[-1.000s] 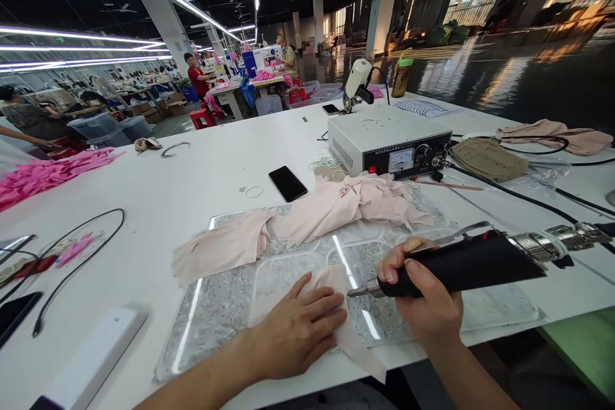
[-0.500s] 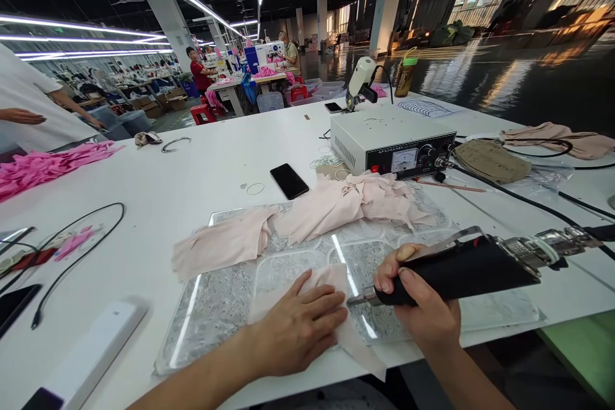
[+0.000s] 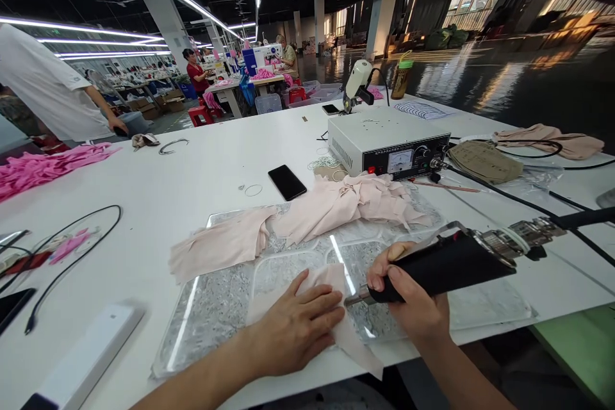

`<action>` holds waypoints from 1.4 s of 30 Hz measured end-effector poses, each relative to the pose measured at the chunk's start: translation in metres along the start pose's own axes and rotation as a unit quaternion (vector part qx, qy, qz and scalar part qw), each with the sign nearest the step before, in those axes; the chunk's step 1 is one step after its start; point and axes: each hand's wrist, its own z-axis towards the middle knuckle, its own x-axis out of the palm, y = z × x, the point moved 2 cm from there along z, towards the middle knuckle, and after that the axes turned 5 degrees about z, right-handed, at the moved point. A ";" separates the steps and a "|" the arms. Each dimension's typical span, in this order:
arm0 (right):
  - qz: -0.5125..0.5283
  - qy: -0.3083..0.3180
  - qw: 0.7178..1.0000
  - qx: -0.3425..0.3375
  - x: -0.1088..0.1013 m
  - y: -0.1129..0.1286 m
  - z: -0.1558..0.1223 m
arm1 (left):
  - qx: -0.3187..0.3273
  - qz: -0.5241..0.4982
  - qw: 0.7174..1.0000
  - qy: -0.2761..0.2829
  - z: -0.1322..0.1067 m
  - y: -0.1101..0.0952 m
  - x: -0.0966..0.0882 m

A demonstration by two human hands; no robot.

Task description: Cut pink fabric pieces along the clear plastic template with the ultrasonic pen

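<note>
Near edge: both my forearms come in over it, and the pale fabric piece [image 3: 337,273] trails a narrow tail down to it.
Room to move: a stretch of glossy mat [image 3: 206,317] separates my hands from the pink-beige cloth pile [image 3: 355,202] beyond.
Left hand [image 3: 300,332]: flat, fingers slightly spread, pressing the fabric piece onto the mat.
Right hand [image 3: 410,301]: wrapped around the black handheld tool [image 3: 446,269].
Tool direction: metal tip leftward and slightly down, at the fabric's right edge beside my left fingertips; contact I cannot tell.
Long axis: slanting from that tip up rightward to the cable end.
Surface [image 3: 158,230]: white, carrying a phone [image 3: 287,182] and a metered box [image 3: 389,141].
Room: a large sewing hall; a white-shirted person [image 3: 48,86] stands far left.
</note>
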 end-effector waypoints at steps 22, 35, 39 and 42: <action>0.041 -0.032 0.999 0.014 -0.015 0.015 -0.032 | 0.025 0.053 0.997 -0.042 -0.004 0.004 0.002; 0.035 -0.026 0.999 0.020 -0.017 0.017 -0.039 | 0.008 0.074 0.997 -0.018 -0.002 -0.005 0.004; 0.032 -0.029 0.999 0.014 -0.017 0.017 -0.040 | 0.008 0.080 0.997 -0.011 -0.002 -0.008 0.006; 0.028 -0.026 0.999 0.010 -0.018 0.019 -0.040 | 0.007 0.078 0.997 -0.013 -0.003 -0.008 0.007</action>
